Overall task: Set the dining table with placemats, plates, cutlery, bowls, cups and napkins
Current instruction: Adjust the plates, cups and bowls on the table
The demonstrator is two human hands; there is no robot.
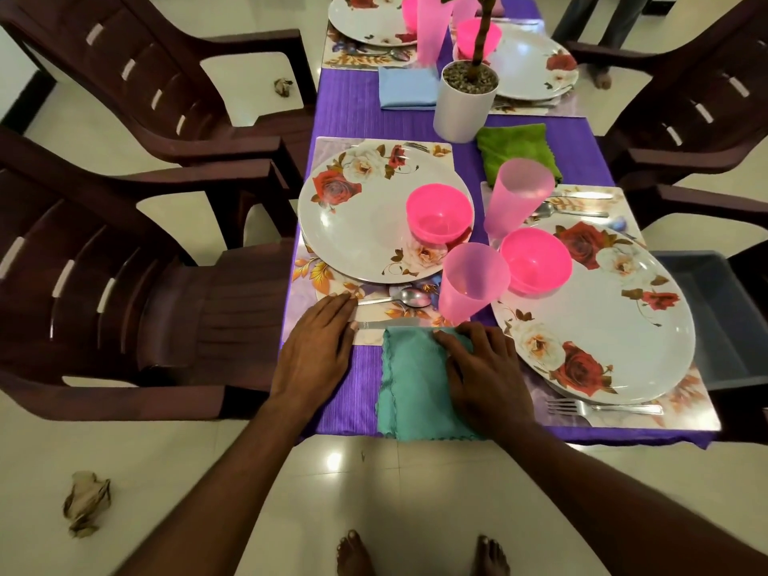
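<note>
— What are the hands doing?

— The right hand (482,367) lies flat on a teal cloth napkin with a wavy edge (411,392). Its fingers are straight and a little apart, pressing the cloth down. The left hand (318,351) lies flat too, fingers straight and close together, on the purple striped tablecloth (353,392). Its fingertips touch the edge of the flowery placemat (307,280), right at the handle of a silver table knife (386,325).

— Where is the napkin?

— At the near end of the table, between the two near places. Its top edge touches the knife.

— What else is set out?

— A silver spoon (405,298) lies just past the knife. On the mat sits a big white round plate with red roses (365,226), and a bright pink plastic bowl (438,214) stands on it. A see-through pink plastic cup (471,282) stands beside the spoon. On the right is another rose plate (602,322) with a pink bowl (536,259), and a silver fork (598,407) near it.

— And the chairs?

— Dark brown plastic chairs (124,284) stand along both sides.
</note>
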